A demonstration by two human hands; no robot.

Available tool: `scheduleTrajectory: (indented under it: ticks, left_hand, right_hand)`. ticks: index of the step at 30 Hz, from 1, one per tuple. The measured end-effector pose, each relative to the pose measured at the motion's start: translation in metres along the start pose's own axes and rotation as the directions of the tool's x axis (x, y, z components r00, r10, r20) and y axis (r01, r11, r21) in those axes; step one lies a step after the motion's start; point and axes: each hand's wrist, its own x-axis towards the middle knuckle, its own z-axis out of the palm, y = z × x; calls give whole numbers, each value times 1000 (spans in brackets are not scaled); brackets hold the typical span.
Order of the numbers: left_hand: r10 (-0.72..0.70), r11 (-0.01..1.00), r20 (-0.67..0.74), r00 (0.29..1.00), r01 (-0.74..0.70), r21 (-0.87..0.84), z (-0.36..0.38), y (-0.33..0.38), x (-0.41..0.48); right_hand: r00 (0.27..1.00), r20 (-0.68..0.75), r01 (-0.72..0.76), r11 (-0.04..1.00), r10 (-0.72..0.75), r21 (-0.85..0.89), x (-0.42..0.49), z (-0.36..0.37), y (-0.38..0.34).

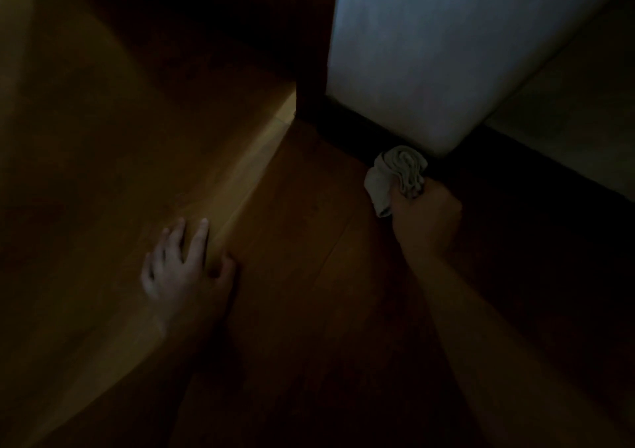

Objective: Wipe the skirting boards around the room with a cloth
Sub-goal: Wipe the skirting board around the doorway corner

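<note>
The scene is very dark. My right hand [426,217] grips a bunched pale cloth [395,172] and holds it against the dark skirting board [347,128] at the outer corner of a white wall [446,52]. The skirting runs on to the right as a dark band [549,172]. My left hand [187,262] lies flat with spread fingers on the bottom of a brown wooden panel [103,138], its thumb near the panel's lower edge.
A wooden floor [309,258] lies between the panel on the left and the wall corner. A narrow lit gap [290,104] shows where the panel meets a dark upright post [312,52]. A second, dimmer wall face [584,104] recedes on the right.
</note>
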Motion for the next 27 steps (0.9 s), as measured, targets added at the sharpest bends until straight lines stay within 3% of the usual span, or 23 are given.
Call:
scheduleTrajectory:
  ticks: [8,15,19,24,27]
  left_hand:
    - [-17,999,-12,1000,17,-32,-4,3,0]
    - [-5,999,-1,1000,5,-52,-8,7,-3]
    - [11,1000,-2,1000,-11,-21,-4,0,0]
    - [2,1000,-18,1000,-3,-14,1,-5,2]
    - [9,1000,-3,1000,-9,-8,3,-8,3]
  right_hand:
    - [997,-75,1,993,-10,-117,-4,-23,25]
    - [1000,-24,-22,997,21,-76,-3,-22,15]
    - [998,-65,-32,983,20,-181,-8,-41,24]
    - [988,-36,-156,972,152,-173,-11,-33,3]
    - [987,29,-150,970,158,-193,-2,-46,3]
